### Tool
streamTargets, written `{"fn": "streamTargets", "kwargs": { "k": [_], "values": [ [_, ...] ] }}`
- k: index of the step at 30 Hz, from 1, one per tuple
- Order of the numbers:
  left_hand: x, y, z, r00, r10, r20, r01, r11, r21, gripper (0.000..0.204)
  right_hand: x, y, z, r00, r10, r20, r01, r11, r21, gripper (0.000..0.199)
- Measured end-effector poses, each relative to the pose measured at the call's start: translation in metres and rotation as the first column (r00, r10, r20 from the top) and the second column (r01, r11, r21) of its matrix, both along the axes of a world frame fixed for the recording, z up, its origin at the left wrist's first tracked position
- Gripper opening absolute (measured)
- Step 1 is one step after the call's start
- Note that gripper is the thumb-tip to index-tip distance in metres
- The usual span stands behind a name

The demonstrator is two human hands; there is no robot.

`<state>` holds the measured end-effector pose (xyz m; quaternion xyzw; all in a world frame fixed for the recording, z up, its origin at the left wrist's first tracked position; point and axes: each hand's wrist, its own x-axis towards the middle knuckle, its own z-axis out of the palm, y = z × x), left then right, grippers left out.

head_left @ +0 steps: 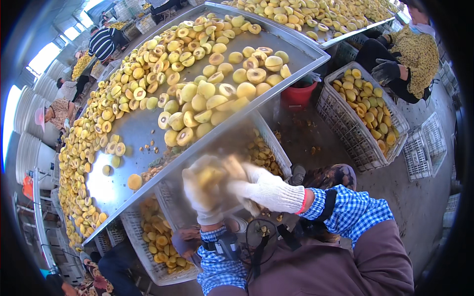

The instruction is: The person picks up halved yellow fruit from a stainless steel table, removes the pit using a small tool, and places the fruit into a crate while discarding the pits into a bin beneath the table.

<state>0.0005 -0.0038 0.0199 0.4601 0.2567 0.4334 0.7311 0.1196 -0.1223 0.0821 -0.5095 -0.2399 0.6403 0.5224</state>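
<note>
Both my hands wear white knit gloves and meet just in front of the near edge of a metal table. My left hand is closed around a blurred yellow stone fruit. My right hand reaches across from the right, close against that fruit. Motion smears its fingers, so their grip and anything between them cannot be made out. On the tabletop beyond lie many halved yellow stone fruits, some cut side up with brown centres. Small brown scraps lie near the table's edge.
Below the table edge stand white plastic crates of fruit halves, one at the left and one behind my hands. Farther right are a red bucket, a full crate and another crate. Other people sit around the tables.
</note>
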Motion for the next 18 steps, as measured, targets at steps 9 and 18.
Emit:
{"fn": "streamTargets", "kwargs": {
  "k": [9,18],
  "values": [
    [0.028,-0.016,-0.014,0.98,0.172,-0.098,-0.166,0.984,0.066,0.069,-0.011,0.027,-0.051,0.637,-0.355,0.684,0.061,0.908,0.415,0.033],
    [0.014,-0.001,-0.008,0.966,0.127,0.224,-0.068,0.965,-0.252,0.055,-0.012,0.002,-0.021,0.861,0.113,0.496,-0.105,0.993,-0.044,0.036]
  ]
}}
